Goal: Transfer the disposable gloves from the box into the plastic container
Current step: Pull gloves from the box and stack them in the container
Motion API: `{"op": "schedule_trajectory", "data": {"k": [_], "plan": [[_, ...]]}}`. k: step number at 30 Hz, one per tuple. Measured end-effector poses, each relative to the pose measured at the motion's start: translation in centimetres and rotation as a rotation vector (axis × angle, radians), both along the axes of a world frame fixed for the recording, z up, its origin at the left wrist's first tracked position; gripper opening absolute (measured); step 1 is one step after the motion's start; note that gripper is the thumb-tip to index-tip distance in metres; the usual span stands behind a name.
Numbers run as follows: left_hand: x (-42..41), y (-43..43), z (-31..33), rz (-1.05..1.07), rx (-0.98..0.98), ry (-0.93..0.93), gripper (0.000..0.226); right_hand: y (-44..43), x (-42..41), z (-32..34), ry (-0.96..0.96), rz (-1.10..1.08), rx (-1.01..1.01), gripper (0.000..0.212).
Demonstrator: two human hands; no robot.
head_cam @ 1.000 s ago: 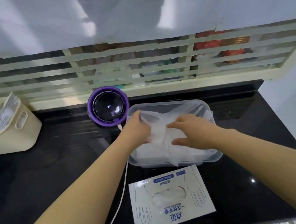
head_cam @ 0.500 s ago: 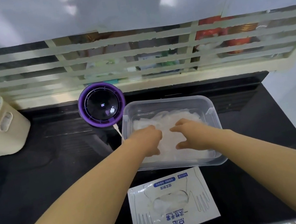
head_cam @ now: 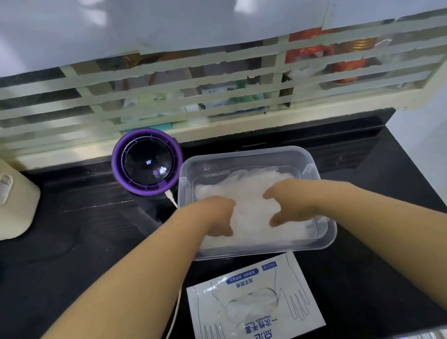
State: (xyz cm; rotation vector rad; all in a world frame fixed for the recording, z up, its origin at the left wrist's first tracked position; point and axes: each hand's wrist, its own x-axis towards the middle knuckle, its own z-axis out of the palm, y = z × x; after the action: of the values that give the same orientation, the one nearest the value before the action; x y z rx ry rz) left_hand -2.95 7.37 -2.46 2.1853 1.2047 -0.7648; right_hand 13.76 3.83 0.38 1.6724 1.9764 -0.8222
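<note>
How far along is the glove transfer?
Done: a pile of gloves lies in the plastic container. In hand: left hand and right hand are on that pile, pressing or gripping, unclear. Left: more gloves show through the box opening.

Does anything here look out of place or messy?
Nothing spilled or broken. The glove box lies slightly askew to the plastic container, its print upside down from this view, with some gloves showing in its opening.

Bright, even light; pale glare patches on the white sheet point(head_cam: 192, 5) up top. The glossy black bench point(head_cam: 69, 250) shows faint reflections. Wide-angle distortion bends the window slats point(head_cam: 203, 81); detail is slightly soft.
</note>
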Motion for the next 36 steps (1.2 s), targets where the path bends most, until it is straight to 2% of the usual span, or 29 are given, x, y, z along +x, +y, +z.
{"op": "schedule_trajectory", "data": {"k": [2, 5, 9, 12, 16, 20, 24, 27, 30, 36], "plan": [[-0.8, -0.4, 1.8, 0.027, 0.054, -0.105, 0.058, -0.8, 0.0, 2.4, 0.004, 0.054, 0.180, 0.049], [-2.1, -1.6, 4.1, 0.135, 0.123, -0.304, 0.043, -2.9, -1.0, 5.0, 0.144, 0.145, 0.370, 0.030], [-4.2, -4.6, 6.1, 0.213, 0.177, -0.478, 0.020, -7.4, -3.0, 4.2, 0.260, 0.416, 0.216, 0.027], [-5.6, -6.4, 6.2, 0.268, 0.235, -0.515, 0.010, -9.5, -3.7, 0.1, 0.149, 0.564, 0.083, 0.037], [-7.4, -8.7, 6.1, 0.293, 0.204, -0.456, 0.003, -10.4, -3.2, -3.9, 0.021, 0.672, 0.135, 0.051], [-8.5, -10.8, 4.1, 0.241, 0.030, -0.230, 0.024, -10.5, -2.6, -4.7, 0.068, 0.623, 0.184, 0.043], [-8.2, -13.1, 1.2, 0.185, -0.073, -0.045, 0.082, -10.5, -3.2, -5.5, 0.088, 0.627, 0.254, 0.031], [-7.5, -14.3, 0.1, 0.172, -0.077, 0.011, 0.107, -10.8, -4.3, -5.4, 0.082, 0.620, 0.286, 0.033], [-7.2, -15.0, -0.4, 0.157, -0.045, 0.039, 0.116, -11.1, -4.8, -5.9, 0.126, 0.551, 0.312, 0.035], [-7.2, -15.4, -0.6, 0.139, 0.022, 0.048, 0.116, -11.7, -5.2, -5.2, 0.308, 0.425, 0.380, 0.024]]}}
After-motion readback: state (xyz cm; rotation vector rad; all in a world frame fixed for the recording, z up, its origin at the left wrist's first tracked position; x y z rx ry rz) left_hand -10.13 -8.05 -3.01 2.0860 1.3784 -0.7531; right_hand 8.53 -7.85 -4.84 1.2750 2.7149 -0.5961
